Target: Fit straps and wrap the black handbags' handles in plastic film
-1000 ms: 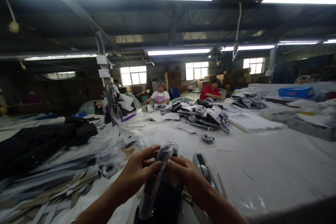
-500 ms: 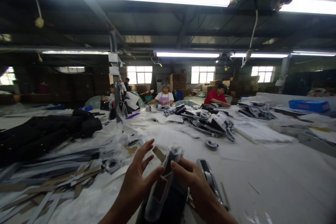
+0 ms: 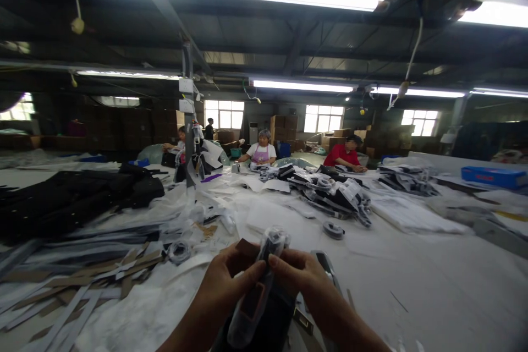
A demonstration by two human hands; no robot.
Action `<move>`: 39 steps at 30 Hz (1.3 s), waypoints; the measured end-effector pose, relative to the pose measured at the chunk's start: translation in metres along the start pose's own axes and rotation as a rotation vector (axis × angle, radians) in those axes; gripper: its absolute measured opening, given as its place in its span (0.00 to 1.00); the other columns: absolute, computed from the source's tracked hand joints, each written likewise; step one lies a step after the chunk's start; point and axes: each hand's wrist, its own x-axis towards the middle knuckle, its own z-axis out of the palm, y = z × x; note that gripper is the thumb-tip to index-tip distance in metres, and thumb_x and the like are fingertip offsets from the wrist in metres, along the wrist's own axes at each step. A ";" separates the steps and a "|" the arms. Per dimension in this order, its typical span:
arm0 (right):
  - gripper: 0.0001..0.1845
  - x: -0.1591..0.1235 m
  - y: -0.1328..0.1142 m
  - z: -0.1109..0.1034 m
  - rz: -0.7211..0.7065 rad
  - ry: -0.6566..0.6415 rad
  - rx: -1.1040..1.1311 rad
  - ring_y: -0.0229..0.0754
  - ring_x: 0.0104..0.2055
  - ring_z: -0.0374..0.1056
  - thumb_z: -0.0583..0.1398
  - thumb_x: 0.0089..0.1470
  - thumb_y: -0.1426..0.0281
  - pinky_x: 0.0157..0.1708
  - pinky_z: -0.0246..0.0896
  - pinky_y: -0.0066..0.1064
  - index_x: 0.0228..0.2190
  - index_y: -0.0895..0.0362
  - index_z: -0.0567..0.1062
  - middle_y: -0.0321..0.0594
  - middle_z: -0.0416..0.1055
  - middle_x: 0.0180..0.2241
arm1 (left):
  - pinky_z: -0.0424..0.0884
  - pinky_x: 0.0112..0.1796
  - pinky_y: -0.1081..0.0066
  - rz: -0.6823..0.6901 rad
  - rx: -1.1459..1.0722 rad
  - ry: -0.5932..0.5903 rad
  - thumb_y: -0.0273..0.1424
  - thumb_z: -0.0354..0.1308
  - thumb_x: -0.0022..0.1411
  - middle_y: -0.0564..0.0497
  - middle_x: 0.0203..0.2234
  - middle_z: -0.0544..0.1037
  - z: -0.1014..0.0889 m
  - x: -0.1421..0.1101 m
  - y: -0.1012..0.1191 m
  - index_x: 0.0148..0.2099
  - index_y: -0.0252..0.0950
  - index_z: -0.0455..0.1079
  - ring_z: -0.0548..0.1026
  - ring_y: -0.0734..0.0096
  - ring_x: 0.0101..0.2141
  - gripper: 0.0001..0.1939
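Between my hands stands a dark strap in a transparent plastic sleeve [image 3: 247,316], its top end folded or rolled; it looks like a packaged belt. My left hand [image 3: 231,278] is closed on its left side, thumb pressed to the plastic. A brown cardboard-like piece [image 3: 246,247] shows at the left fingertips; whether it is gripped there I cannot tell. From the right, my right hand [image 3: 301,275] pinches the sleeve near the top. Black material [image 3: 272,324] lies beneath. A grey, metal-looking tool [image 3: 328,264] sits just beyond my right hand, partly hidden by it.
Brown and grey strips [image 3: 70,297] lie at left, with black fabric [image 3: 74,192] behind. A coiled strap [image 3: 333,230] and a heap of wrapped dark pieces [image 3: 334,190] lie ahead. A post [image 3: 188,143] rises left of centre. Co-workers sit across the table; a blue box [image 3: 493,177] is at right.
My left hand's spread fingers have curled in around the sleeve and the brown piece. The right hand keeps its pinch. The view has shifted slightly.
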 end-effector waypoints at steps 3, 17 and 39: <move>0.23 -0.002 0.005 -0.005 0.083 -0.075 0.134 0.48 0.35 0.75 0.67 0.49 0.53 0.38 0.68 0.35 0.36 0.60 0.83 0.44 0.80 0.30 | 0.74 0.40 0.67 0.058 0.071 0.040 0.40 0.68 0.54 0.46 0.35 0.83 0.000 0.000 -0.001 0.38 0.36 0.78 0.80 0.55 0.39 0.13; 0.26 -0.008 0.048 0.025 -0.126 0.288 0.188 0.59 0.48 0.73 0.72 0.42 0.54 0.51 0.66 0.46 0.41 0.56 0.81 0.45 0.81 0.39 | 0.76 0.42 0.66 0.109 0.067 0.225 0.39 0.69 0.52 0.48 0.35 0.84 0.012 -0.009 -0.011 0.39 0.40 0.80 0.81 0.54 0.40 0.12; 0.19 -0.004 0.061 0.047 -0.284 0.496 0.069 0.44 0.30 0.71 0.69 0.45 0.55 0.30 0.66 0.30 0.28 0.56 0.73 0.36 0.74 0.25 | 0.81 0.38 0.71 0.784 1.085 0.423 0.28 0.55 0.64 0.48 0.42 0.84 0.007 -0.020 -0.027 0.50 0.37 0.77 0.83 0.62 0.39 0.15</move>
